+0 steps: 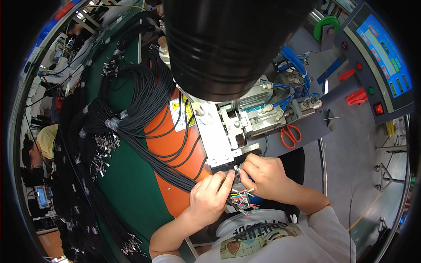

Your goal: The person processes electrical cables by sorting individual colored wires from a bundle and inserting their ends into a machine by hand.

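My left hand (212, 195) is closed at the machine's near edge, thumb and fingers pressed together, on black cables (175, 176) that run in from the left. My right hand (265, 177) pinches beside it, fingertips bent inward; the small piece between them is too hidden to name. Below and between both hands, stripped multicoloured wire ends (242, 201) fan out in red, yellow, green and white. The fingertips meet just in front of a metal machine (217, 136) with a bright plate and pneumatic cylinders.
Bundled black cables (136, 87) lie over an orange board (175, 147) and green table (127, 184). Red-handled scissors (290, 136) rest right of the machine. A wide black tube (219, 48) hangs overhead. A control panel with screen (383, 57) stands far right. A person in yellow (47, 140) is at left.
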`<act>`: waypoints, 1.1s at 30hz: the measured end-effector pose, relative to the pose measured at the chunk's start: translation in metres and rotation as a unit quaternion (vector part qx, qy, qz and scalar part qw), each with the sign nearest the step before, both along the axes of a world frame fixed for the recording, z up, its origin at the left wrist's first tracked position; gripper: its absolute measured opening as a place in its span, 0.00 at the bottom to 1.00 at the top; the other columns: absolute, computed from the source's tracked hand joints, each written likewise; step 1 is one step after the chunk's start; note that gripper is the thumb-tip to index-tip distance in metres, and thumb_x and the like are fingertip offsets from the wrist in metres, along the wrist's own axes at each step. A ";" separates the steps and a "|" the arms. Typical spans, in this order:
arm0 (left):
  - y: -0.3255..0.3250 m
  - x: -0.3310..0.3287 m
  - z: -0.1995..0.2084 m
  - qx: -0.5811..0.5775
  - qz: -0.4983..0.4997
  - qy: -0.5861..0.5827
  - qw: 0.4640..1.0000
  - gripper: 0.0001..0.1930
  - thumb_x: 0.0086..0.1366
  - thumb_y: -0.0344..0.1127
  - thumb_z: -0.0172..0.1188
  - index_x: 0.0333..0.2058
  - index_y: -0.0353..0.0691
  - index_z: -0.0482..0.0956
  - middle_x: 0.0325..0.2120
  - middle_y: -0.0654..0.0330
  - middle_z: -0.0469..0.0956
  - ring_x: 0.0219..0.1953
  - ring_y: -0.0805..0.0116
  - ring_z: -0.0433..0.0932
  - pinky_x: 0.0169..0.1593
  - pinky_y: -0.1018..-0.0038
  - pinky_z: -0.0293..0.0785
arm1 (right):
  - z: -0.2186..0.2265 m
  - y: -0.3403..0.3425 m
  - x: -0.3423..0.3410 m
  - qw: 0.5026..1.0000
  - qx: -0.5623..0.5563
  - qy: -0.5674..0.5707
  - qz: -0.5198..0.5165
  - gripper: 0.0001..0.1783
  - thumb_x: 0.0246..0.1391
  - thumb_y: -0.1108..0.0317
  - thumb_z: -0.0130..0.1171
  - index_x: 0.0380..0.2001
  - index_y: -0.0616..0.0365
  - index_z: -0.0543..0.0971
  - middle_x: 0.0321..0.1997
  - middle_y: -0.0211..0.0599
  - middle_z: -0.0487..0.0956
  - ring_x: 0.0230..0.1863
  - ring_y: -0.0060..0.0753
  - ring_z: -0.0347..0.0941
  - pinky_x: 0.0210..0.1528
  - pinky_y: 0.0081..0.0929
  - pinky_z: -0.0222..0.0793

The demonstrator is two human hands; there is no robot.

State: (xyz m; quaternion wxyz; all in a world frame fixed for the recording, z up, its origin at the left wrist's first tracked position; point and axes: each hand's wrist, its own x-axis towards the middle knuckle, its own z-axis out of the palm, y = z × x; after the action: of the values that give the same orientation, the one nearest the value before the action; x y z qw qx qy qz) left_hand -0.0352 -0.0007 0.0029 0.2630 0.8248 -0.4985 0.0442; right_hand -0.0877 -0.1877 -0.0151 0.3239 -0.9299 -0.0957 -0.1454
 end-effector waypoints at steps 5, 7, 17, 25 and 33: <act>-0.001 0.002 0.002 0.047 -0.024 0.050 0.997 0.33 0.35 0.24 0.63 0.48 0.33 0.77 0.33 0.56 0.72 0.31 0.60 0.73 0.32 0.68 0.71 | -0.010 -0.002 -0.002 0.999 0.044 0.026 -0.004 0.04 0.47 0.74 0.60 0.26 0.61 0.75 0.26 0.36 0.74 0.20 0.38 0.73 0.21 0.32 0.67; -0.002 0.003 0.002 0.049 -0.035 0.059 0.996 0.33 0.35 0.23 0.62 0.48 0.33 0.76 0.32 0.56 0.71 0.30 0.59 0.72 0.31 0.68 0.70 | -0.011 -0.001 -0.003 0.998 0.051 0.026 -0.008 0.04 0.48 0.74 0.60 0.26 0.61 0.75 0.26 0.36 0.74 0.20 0.38 0.72 0.21 0.32 0.68; -0.009 0.003 0.009 0.095 -0.033 -0.001 0.995 0.26 0.44 0.26 0.58 0.47 0.29 0.76 0.28 0.58 0.68 0.28 0.62 0.69 0.31 0.70 0.69 | -0.002 0.000 -0.001 1.000 -0.027 0.003 0.001 0.05 0.49 0.73 0.61 0.29 0.62 0.77 0.28 0.37 0.74 0.20 0.37 0.73 0.21 0.30 0.68; -0.013 0.010 0.014 0.111 -0.040 -0.009 0.993 0.18 0.51 0.27 0.57 0.43 0.30 0.77 0.29 0.59 0.70 0.31 0.63 0.72 0.32 0.71 0.73 | -0.018 -0.003 -0.002 0.997 0.052 -0.050 -0.008 0.07 0.48 0.74 0.61 0.33 0.60 0.78 0.30 0.37 0.77 0.21 0.40 0.75 0.22 0.31 0.70; 0.022 0.011 -0.002 -0.005 0.047 0.063 0.997 0.21 0.37 0.18 0.60 0.36 0.31 0.80 0.32 0.55 0.73 0.33 0.58 0.73 0.36 0.67 0.71 | -0.022 -0.010 0.002 0.966 0.212 0.146 -0.022 0.05 0.49 0.75 0.62 0.30 0.65 0.78 0.20 0.35 0.75 0.16 0.19 0.68 0.19 0.20 0.62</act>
State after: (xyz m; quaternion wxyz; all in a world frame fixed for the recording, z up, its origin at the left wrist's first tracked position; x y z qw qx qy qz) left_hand -0.0243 0.0211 0.0007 0.2956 0.8473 -0.4412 0.0065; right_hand -0.0857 -0.1978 -0.0373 0.5211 -0.8528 0.0058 -0.0325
